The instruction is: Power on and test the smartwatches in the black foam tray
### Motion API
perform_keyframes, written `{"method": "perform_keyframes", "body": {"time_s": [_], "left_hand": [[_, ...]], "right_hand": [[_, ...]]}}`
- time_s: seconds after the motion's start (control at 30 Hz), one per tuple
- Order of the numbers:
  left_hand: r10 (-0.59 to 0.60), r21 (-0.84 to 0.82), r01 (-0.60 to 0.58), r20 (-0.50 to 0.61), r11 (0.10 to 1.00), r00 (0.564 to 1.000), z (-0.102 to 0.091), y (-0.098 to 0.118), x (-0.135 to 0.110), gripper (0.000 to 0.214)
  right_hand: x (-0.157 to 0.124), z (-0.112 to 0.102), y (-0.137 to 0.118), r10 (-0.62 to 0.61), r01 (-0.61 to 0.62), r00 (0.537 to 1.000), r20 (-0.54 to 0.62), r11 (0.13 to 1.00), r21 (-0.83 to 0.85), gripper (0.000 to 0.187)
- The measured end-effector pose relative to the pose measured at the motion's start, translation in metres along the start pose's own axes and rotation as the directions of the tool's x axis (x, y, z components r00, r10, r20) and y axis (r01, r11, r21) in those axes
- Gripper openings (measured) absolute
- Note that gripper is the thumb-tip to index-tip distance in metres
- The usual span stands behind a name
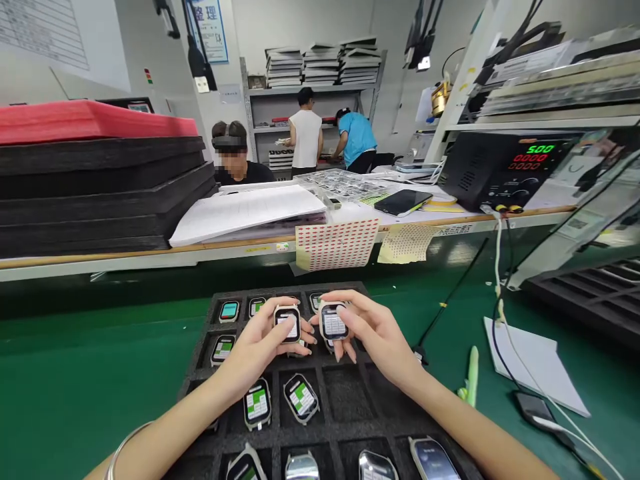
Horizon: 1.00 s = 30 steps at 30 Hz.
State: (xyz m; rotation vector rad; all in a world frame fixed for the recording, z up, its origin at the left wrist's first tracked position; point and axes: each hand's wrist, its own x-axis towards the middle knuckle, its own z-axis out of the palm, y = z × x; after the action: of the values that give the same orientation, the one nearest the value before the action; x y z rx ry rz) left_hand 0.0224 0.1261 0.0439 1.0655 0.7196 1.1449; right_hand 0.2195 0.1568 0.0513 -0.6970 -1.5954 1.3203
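Note:
My left hand [267, 337] is closed around a smartwatch without a strap [287, 324], its lit screen facing me and my thumb on the glass. In my right hand [373, 330] is a second strapless smartwatch [333, 321], also lit, with the thumb at its upper right edge. Both hands hover over a black foam tray [345, 393] with square compartments. Several more watches lie in it, among them one with a green and white screen [301, 398] and one with a teal screen [229, 311]. My hands hide part of the tray's back rows.
A shelf ahead carries stacked black foam trays [90, 193], papers [255, 210], a phone [403, 202] and a power supply [505, 170]. Cables hang down at the right, near white sheets [537, 363] and a green pen-like object [472, 377] on the green mat. Several people are beyond.

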Motion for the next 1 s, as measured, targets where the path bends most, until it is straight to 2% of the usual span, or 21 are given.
{"method": "perform_keyframes", "body": {"time_s": [0.17,0.4,0.63,0.8,1.0], "left_hand": [[0.010,0.021,-0.011,0.036,1.000,0.999,-0.0036,-0.0012,0.0010,0.021],[0.004,-0.133,-0.003,0.007,0.991,1.000,-0.0004,0.0021,-0.0023,0.034],[-0.022,-0.112,0.022,0.006,0.994,1.000,0.0001,0.0026,-0.0043,0.040],[-0.019,-0.072,0.018,-0.014,0.997,1.000,0.0011,0.0049,-0.0059,0.042],[-0.007,-0.068,0.006,-0.016,0.998,1.000,0.0013,0.0029,-0.0072,0.042]], "right_hand": [[-0.0032,0.0010,0.0011,-0.013,0.012,1.000,0.015,1.000,0.011,0.026],[-0.0064,0.0047,-0.0061,0.004,-0.004,1.000,-0.010,1.000,0.025,0.031],[-0.0077,0.0062,-0.0065,0.036,-0.039,0.998,-0.061,0.998,-0.050,0.026],[-0.0085,0.0026,-0.0048,0.021,-0.021,1.000,-0.004,1.000,0.019,0.029],[-0.0102,0.0059,-0.0086,0.025,-0.025,1.000,-0.010,0.999,0.038,0.029]]}}
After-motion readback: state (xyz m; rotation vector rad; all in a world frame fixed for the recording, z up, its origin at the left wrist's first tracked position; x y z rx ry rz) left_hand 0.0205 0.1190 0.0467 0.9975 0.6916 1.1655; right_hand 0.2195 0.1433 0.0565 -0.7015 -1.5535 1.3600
